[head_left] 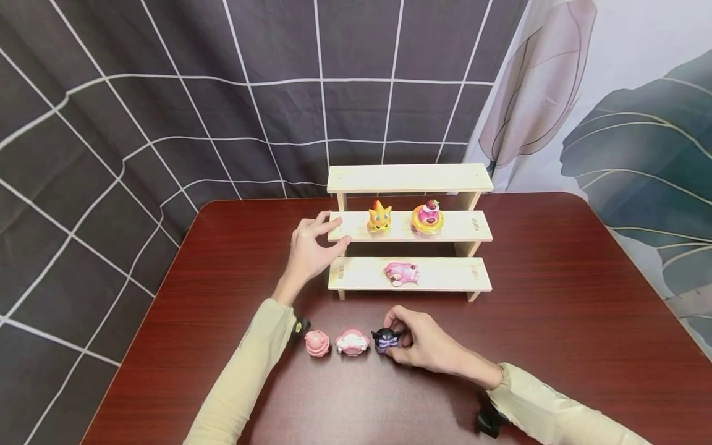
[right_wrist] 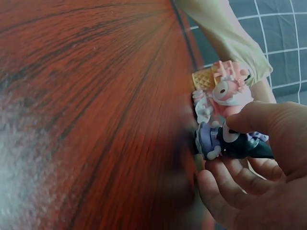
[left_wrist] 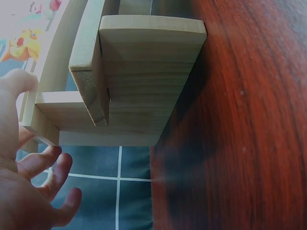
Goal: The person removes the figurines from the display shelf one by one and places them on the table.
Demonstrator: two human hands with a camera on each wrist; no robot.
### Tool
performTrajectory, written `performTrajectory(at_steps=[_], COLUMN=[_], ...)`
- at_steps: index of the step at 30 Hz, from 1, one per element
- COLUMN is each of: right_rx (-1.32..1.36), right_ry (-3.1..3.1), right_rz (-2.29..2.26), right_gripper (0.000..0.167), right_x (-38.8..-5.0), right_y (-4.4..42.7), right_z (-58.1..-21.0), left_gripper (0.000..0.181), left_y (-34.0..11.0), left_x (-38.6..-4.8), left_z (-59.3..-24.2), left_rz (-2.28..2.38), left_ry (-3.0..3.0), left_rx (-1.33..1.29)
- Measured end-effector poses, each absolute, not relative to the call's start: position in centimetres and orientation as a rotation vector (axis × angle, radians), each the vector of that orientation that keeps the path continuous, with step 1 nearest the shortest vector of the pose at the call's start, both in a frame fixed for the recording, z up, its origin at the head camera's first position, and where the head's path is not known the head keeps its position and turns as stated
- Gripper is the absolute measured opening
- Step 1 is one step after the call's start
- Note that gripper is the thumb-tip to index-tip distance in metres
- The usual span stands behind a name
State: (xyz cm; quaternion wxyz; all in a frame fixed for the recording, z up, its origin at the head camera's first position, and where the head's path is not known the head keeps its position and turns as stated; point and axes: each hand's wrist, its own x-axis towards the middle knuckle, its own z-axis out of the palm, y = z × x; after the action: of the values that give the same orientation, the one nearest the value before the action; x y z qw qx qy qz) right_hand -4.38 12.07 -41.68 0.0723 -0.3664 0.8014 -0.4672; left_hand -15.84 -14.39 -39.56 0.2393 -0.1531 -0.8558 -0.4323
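My right hand (head_left: 425, 343) pinches a black and purple toy figurine (head_left: 386, 340) between thumb and fingers, low at the tabletop. In the right wrist view the figurine (right_wrist: 213, 140) shows a white face patch and a purple outfit. Beside it stand a pink and white figurine (head_left: 352, 342) and a pink swirl-topped figurine (head_left: 317, 343); the latter has a waffle-cone part (right_wrist: 204, 80). My left hand (head_left: 311, 244) holds the left end of the middle board of a three-step wooden shelf (head_left: 400, 179), thumb at the front edge; in the left wrist view other fingers (left_wrist: 60, 172) are spread beyond the end.
On the middle board sit a yellow-orange spiky figurine (head_left: 379, 217) and a pink figurine in a yellow ring (head_left: 428, 217). A pink figurine (head_left: 402, 273) lies on the lowest board. The shelf stands on a red-brown table (head_left: 222, 266), before a dark checked curtain (head_left: 278, 111).
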Motion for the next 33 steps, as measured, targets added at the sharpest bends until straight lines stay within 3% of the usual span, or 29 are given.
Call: performTrajectory(at_steps=[33], right_rx=[-1.189], right_ry=[2.466], right_rz=[-1.293], right_gripper=[0.037], right_x=[-4.65], right_y=[11.72], right_z=[-41.67], left_gripper=[0.043], left_y=[-14.4], left_x=[-15.88], left_z=[-39.64], left_rz=[-1.182], left_ry=[-2.341], left_rx=[-0.413])
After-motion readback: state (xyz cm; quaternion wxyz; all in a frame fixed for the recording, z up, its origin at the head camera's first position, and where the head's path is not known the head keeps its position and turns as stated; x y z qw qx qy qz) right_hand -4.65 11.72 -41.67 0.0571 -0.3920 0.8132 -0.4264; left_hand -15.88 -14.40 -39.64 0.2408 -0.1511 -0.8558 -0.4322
